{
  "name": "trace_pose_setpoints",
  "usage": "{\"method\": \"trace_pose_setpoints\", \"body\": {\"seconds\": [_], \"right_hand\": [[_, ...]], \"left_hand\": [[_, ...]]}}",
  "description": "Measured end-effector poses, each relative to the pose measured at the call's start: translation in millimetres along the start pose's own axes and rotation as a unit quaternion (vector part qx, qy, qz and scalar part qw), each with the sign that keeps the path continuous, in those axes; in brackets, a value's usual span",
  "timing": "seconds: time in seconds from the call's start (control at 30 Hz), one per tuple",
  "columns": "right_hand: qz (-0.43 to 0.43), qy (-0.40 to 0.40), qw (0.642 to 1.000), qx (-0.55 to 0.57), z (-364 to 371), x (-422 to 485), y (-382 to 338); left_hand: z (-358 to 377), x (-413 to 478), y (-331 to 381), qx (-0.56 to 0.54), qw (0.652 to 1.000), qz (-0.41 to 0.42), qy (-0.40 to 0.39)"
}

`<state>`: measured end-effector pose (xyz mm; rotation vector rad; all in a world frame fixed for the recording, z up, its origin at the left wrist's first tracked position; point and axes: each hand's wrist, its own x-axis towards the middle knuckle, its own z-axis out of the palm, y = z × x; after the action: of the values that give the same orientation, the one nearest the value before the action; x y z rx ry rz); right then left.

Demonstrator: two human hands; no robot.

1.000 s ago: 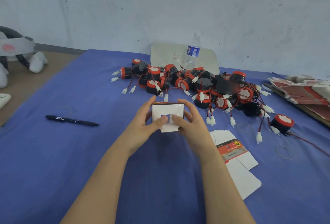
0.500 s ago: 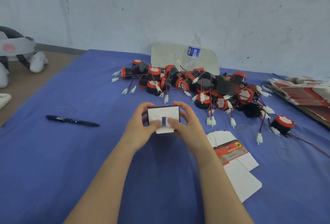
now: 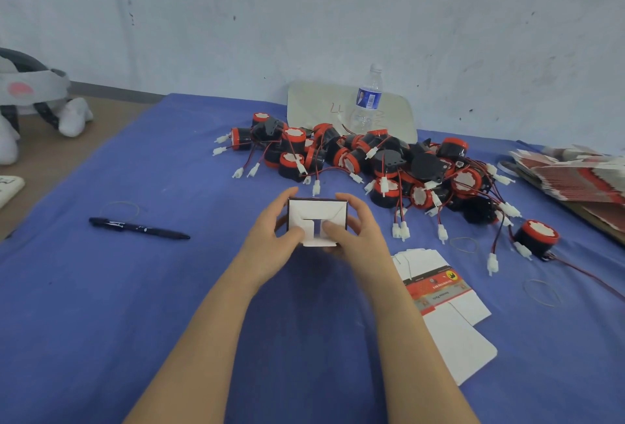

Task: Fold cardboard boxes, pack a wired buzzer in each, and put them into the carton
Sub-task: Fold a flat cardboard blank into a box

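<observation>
Cardboard box (image 3: pixel 316 217): head view, centre; held off the blue cloth (image 3: pixel 135 305), just in front of the buzzer pile. White flaps face the camera, folded inward with a small gap between them.
Left hand (image 3: pixel 272 237): grips the box's left side, fingers curled over the far edge, thumb pressing on the near flap.
Right hand (image 3: pixel 360 237): grips the right side the same way, thumb on the near flap beside the left thumb.
Buzzer pile (image 3: pixel 372 160): black-and-red wired buzzers heaped behind the box, red-black leads and white plugs trailing toward the hands; a few plugs lie just beside the right hand.
Lone buzzer (image 3: pixel 537 237): apart from the heap, right, its lead running off to the right.
Flat box blank (image 3: pixel 443 305): unfolded, lying just right of the right forearm.
Stack of blanks (image 3: pixel 575 176): right edge of the table, fanned.
Pen (image 3: pixel 138 228): black, well left of the hands.
Rubber bands (image 3: pixel 541 291): several loose on the cloth, left and right.
Water bottle (image 3: pixel 367 102): upright behind the heap, in front of a white board (image 3: pixel 314 105) leaning on the wall.
White headset (image 3: pixel 30 92): far left, off the cloth.
</observation>
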<state>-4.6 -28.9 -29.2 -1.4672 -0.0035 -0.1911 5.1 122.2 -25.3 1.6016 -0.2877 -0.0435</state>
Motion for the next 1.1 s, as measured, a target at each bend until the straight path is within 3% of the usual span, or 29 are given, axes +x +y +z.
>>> {"method": "trace_pose_setpoints", "body": {"seconds": [0.17,0.4,0.6,0.83,0.9,1.03,1.1], "right_hand": [[0.026,-0.007,0.998,0.056,-5,-1,-2],[0.039,-0.037,0.997,0.061,-3,-1,-4],[0.068,-0.164,0.980,0.090,-8,-4,-4],[0.024,-0.152,0.985,-0.083,-1,-8,-6],[0.034,-0.158,0.985,-0.066,-3,-8,-4],[0.076,-0.161,0.980,0.084,-5,-4,-6],[0.072,-0.134,0.985,0.076,-3,-4,-6]], "left_hand": [[-6,-5,1,-0.002,0.996,-0.001,-0.094],[-3,3,-6,0.023,0.999,0.044,0.020],[-4,7,-9,-0.003,0.996,0.010,0.094],[-4,6,-9,0.001,0.992,-0.010,0.122],[-4,6,-8,0.009,0.992,-0.009,0.125],[-4,6,-9,0.005,0.993,-0.003,0.118],[-4,6,-9,0.011,0.993,0.005,0.114]]}}
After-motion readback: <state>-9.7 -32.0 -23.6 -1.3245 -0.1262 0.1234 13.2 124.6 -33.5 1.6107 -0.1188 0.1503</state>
